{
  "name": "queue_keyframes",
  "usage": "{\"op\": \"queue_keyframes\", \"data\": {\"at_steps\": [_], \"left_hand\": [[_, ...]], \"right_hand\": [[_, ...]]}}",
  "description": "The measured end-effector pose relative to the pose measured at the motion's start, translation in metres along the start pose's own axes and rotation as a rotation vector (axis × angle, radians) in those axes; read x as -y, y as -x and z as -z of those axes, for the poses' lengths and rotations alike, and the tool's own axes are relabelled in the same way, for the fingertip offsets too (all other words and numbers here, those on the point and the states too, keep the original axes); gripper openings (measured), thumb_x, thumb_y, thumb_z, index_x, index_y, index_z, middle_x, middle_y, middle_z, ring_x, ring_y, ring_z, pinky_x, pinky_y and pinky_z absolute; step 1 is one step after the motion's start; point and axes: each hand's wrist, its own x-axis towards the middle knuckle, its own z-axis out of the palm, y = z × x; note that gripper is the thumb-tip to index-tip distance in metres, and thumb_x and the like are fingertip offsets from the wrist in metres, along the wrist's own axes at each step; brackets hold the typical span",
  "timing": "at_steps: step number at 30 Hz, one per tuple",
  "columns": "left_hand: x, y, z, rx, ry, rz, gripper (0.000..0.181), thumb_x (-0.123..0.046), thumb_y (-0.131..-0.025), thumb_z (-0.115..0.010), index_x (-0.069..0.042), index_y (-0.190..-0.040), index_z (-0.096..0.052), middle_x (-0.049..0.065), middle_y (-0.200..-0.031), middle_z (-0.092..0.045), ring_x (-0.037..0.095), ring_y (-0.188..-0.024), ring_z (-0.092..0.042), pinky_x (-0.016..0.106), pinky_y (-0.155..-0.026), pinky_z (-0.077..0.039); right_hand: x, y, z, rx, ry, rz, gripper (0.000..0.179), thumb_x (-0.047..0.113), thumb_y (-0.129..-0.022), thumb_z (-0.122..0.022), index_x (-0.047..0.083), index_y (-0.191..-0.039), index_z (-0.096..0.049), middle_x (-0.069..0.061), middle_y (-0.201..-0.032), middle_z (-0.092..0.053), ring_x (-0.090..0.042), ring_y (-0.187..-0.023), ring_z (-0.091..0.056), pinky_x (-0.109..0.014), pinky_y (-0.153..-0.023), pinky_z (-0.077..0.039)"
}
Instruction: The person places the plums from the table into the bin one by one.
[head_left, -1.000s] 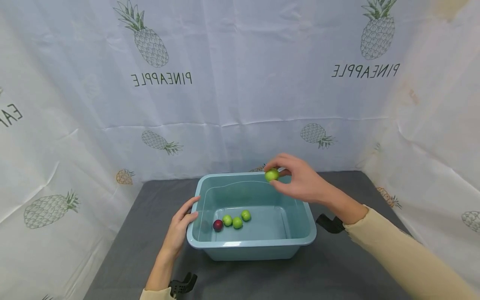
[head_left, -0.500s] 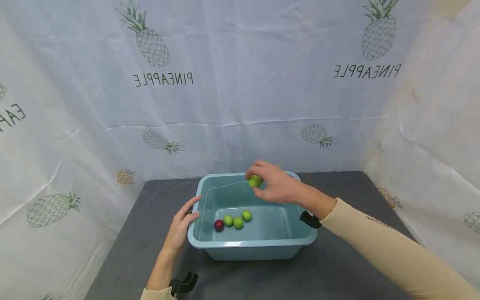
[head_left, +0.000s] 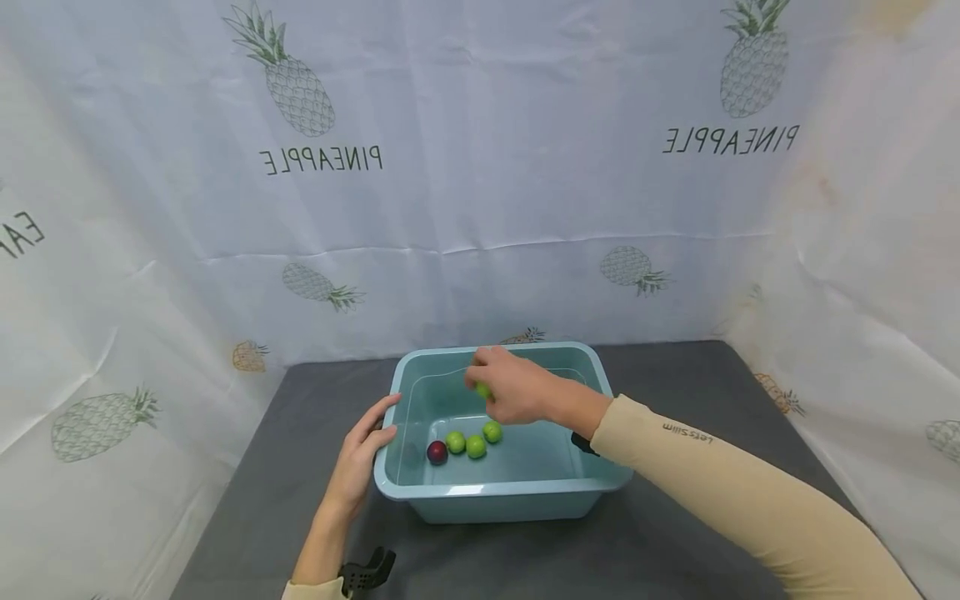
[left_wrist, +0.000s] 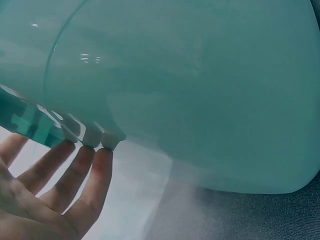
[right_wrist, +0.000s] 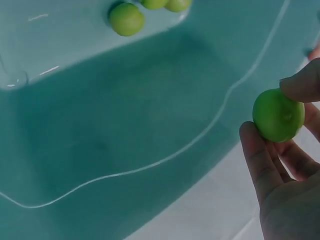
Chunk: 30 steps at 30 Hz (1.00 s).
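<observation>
My right hand [head_left: 510, 387] is over the inside of the blue-green plastic basin [head_left: 495, 489], pinching a small, smooth, round green fruit [right_wrist: 278, 115] between thumb and fingertips. In the head view, the fingers cover much of this fruit [head_left: 483, 390]. Below it on the basin floor lie a dark red, plum-like fruit [head_left: 437, 452] and 3 green fruits [head_left: 476, 446], grouped toward the left. My left hand [head_left: 352, 462] holds the basin's left rim. The left wrist view has its fingertips [left_wrist: 103, 160] against the rim from outside.
The basin stands on a dark grey cloth-covered table [head_left: 300, 467]. White curtains [head_left: 480, 183] printed with pineapples hang behind it and along both sides. Black straps [head_left: 367, 570] are around the wrists.
My right hand has moved left and lower, carrying the green fruit from the basin's back right rim to over the fruits inside. The left hand stays on the rim.
</observation>
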Motion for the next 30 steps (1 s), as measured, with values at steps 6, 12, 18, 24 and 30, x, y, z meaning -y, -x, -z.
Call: {"op": "queue_keyframes", "data": {"at_steps": [6,12,18,24,30], "left_hand": [[0.001,-0.001,-0.001,-0.017,0.009,0.000,0.044,-0.019,-0.106,-0.048,-0.017,-0.150,-0.048,0.013,-0.157,-0.040,0.030,-0.130,-0.047,0.027,-0.091,-0.049],[0.002,-0.004,-0.002,0.002,0.008,-0.008,0.045,-0.019,-0.107,-0.048,-0.017,-0.151,-0.047,0.011,-0.159,-0.037,0.030,-0.138,-0.042,0.025,-0.094,-0.046],[0.002,-0.004,-0.003,-0.007,-0.009,-0.007,0.044,-0.019,-0.107,-0.048,-0.017,-0.151,-0.048,0.010,-0.160,-0.036,0.030,-0.142,-0.039,0.043,-0.103,-0.041],[0.001,-0.004,-0.004,-0.008,0.000,0.000,0.044,-0.019,-0.106,-0.048,-0.017,-0.150,-0.048,0.011,-0.160,-0.036,0.032,-0.141,-0.040,0.055,-0.105,-0.038],[0.002,-0.003,-0.002,-0.017,-0.003,0.013,0.044,-0.020,-0.106,-0.048,-0.017,-0.150,-0.048,0.011,-0.160,-0.036,0.032,-0.139,-0.041,0.047,-0.102,-0.041]], "right_hand": [[0.005,-0.014,-0.016,0.134,0.092,-0.003,0.034,-0.001,-0.094,-0.056,0.016,-0.123,-0.064,-0.002,-0.116,-0.049,-0.019,-0.098,-0.040,-0.029,-0.071,-0.042],[0.006,-0.020,-0.029,0.196,0.130,0.007,0.033,0.000,-0.093,-0.059,0.019,-0.120,-0.065,0.000,-0.111,-0.050,-0.016,-0.093,-0.042,-0.029,-0.076,-0.043],[0.006,-0.022,-0.040,0.228,0.122,0.004,0.032,0.005,-0.093,-0.065,0.020,-0.121,-0.066,0.002,-0.110,-0.050,-0.015,-0.094,-0.043,-0.027,-0.076,-0.045],[0.005,-0.023,-0.045,0.240,0.079,0.001,0.038,0.006,-0.093,-0.065,0.020,-0.128,-0.065,0.002,-0.112,-0.050,-0.014,-0.096,-0.046,-0.028,-0.079,-0.045],[0.002,-0.023,-0.037,0.197,0.033,0.022,0.034,0.006,-0.095,-0.064,0.019,-0.127,-0.064,-0.001,-0.116,-0.053,-0.015,-0.096,-0.051,-0.029,-0.080,-0.048]]}}
